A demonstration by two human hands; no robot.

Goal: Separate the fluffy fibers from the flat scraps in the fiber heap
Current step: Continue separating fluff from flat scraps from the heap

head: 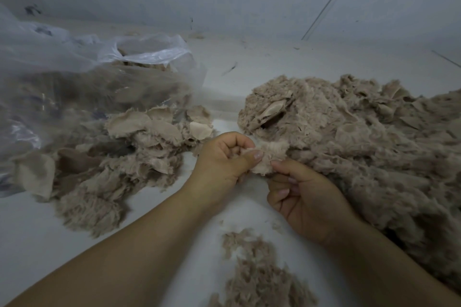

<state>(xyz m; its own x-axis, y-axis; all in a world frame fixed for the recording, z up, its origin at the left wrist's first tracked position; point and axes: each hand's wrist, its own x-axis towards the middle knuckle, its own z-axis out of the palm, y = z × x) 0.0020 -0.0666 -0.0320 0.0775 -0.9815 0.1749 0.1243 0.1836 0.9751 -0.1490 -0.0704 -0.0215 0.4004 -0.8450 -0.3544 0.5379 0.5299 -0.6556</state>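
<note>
- A small fuzzy piece (268, 157) is pinched between two bare hands at the middle of a pale work surface (32, 237), at the near-left edge of the large fiber heap (374, 147).
- The left hand (224, 159) is curled around the piece's left end, thumb pressed on top; the right hand (304, 197) is clamped on its lower right edge between thumb and forefinger, the other fingers folded underneath.
- The heap is spread across the right side, with a few flat tan scraps (273, 108) seen poking out of the fluff near its far-left crest.
- A second pile (119, 154) of mixed fluff and flat scraps is laid out to the left, against a clear plastic bag (74, 70) that appears to hold more of the same material.
- Loose tufts (252, 271) are scattered on the surface near the person, between the forearms.
- The step in hand is judged to be the pulling apart of one picked piece, fluff from backing.
- For the next move, a steady opposed pull is called for, followed by each part being dropped on its own pile; which pile takes which cannot be told for certain.
</note>
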